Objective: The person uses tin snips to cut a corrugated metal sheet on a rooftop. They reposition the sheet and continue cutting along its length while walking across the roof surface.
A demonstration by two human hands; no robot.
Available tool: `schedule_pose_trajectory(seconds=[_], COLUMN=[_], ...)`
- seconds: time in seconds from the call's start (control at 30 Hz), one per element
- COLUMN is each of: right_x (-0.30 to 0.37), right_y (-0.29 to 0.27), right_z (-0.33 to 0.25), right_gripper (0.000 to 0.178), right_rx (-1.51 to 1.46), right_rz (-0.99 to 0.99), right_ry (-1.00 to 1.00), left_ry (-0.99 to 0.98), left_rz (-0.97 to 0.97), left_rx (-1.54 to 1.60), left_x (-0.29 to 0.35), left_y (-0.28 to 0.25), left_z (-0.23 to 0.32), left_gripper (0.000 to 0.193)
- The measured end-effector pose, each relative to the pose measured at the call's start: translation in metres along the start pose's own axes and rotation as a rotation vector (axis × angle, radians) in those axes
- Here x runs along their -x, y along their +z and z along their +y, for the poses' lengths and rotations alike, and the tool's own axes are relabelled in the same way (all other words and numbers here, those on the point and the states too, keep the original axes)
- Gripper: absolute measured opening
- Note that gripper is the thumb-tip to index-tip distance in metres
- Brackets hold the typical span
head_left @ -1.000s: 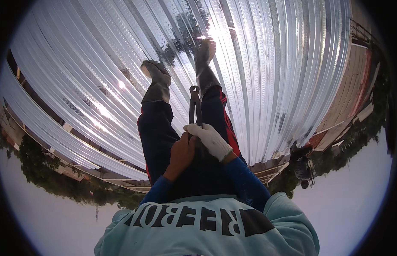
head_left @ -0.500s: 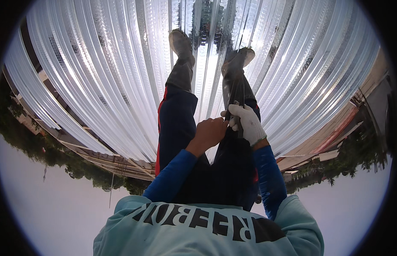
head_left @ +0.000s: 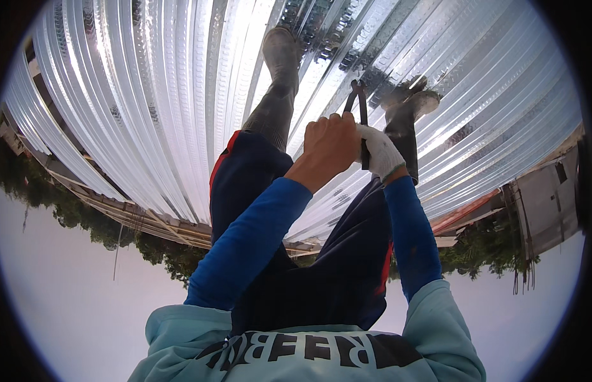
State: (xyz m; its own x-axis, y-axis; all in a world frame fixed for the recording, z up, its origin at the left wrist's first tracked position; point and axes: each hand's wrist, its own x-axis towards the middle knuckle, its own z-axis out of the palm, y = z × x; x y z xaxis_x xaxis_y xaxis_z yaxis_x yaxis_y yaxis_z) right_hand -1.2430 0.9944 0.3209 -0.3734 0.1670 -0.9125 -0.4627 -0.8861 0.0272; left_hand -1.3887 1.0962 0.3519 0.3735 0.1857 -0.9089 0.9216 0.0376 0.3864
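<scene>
Dark pincers [head_left: 362,108] with two long handles point away from me, their small head [head_left: 357,84] at the far end. My bare left hand [head_left: 331,143] is closed at one handle, its knuckles up and its fingertips hidden. My right hand [head_left: 377,151], in a white knit glove, is wrapped round the other handle, whose dark end sticks out below the palm. The two hands touch or nearly touch in front of my knees. Whether a thin wire is also between the fingers, I cannot tell.
Shiny ribbed metal decking [head_left: 181,114] spreads under and around me. My left boot [head_left: 280,76] and right boot [head_left: 404,127] stand apart on it. Beams [head_left: 162,226] run below the left edge; trees and a grey wall [head_left: 550,204] lie beyond.
Both hands have moved forward from beside my right thigh. The pincers now show clearly between them. My right foot has shifted to the right, widening my stance.
</scene>
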Motion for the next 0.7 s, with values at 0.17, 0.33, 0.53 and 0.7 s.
schedule_pose_trajectory(seconds=[0.17,0.33,0.53,0.7], right_x=[-0.071,-0.088,-0.129,-0.134], right_y=[-0.063,-0.082,-0.124,-0.114], right_z=[-0.004,-0.037,-0.03,-0.045], right_gripper=[0.02,0.033,0.037,0.036], right_rx=[-0.349,0.081,0.226,0.643], right_rz=[-0.136,0.156,0.079,0.341], right_ry=[0.289,0.253,0.206,0.199], left_ry=[-0.39,-0.325,-0.44,-0.443], left_rz=[0.058,-0.005,0.239,0.254], left_rx=[0.249,1.286,1.201,1.354], left_x=[-0.103,-0.144,-0.193,-0.198], left_y=[0.065,0.116,0.169,0.187], left_z=[-0.052,-0.053,-0.034,-0.038], left_gripper=[0.051,0.053,0.036,0.038])
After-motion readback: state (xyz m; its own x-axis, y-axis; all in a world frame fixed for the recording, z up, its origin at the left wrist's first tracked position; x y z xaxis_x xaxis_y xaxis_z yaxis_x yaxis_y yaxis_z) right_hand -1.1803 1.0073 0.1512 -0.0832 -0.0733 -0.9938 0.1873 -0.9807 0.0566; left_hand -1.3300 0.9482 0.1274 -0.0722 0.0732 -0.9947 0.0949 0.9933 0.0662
